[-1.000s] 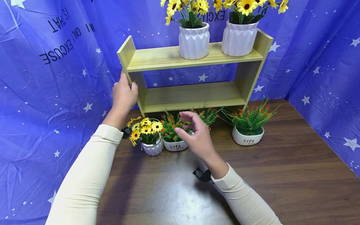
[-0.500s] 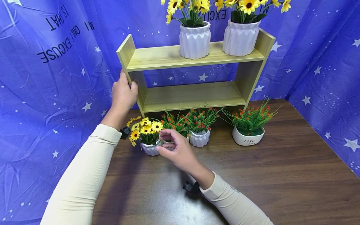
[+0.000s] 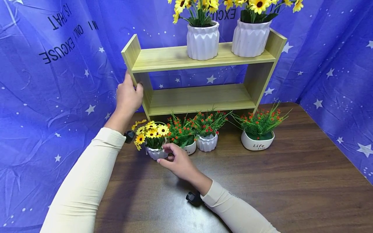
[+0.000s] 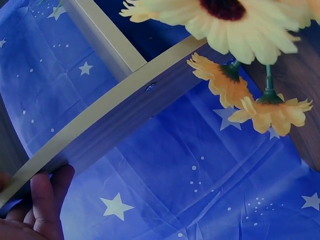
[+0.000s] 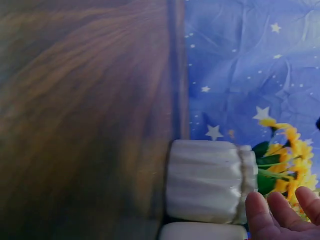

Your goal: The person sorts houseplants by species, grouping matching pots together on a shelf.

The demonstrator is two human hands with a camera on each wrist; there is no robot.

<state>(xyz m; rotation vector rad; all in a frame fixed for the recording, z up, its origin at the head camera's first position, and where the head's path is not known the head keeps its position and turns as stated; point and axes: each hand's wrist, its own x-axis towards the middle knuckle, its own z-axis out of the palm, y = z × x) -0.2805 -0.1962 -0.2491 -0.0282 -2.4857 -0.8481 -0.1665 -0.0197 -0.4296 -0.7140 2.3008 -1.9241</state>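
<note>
My left hand [image 3: 128,97] grips the left side panel of a light wooden shelf [image 3: 201,108]; in the left wrist view its fingers [image 4: 45,200] wrap the panel's edge. My right hand [image 3: 179,163] is at the right side of a small white ribbed pot [image 3: 154,153] with yellow sunflowers [image 3: 151,133], thumb and fingers parted. In the right wrist view its fingertips [image 5: 257,205] overlap the rim of that pot [image 5: 205,182]. To its right, a white oval planter [image 3: 190,148] with red-flowered greenery is partly hidden behind the right hand.
Two larger white pots [image 3: 202,42] of sunflowers stand on the shelf's top board. Below the shelf are a ribbed pot [image 3: 207,143] and an oval planter [image 3: 256,142] with red flowers on the brown table [image 3: 291,181]. A blue star-printed curtain [image 3: 73,94] hangs behind.
My right hand has moved left and down, from in front of the red-flowered pots to the small sunflower pot. The left hand stays on the shelf panel.
</note>
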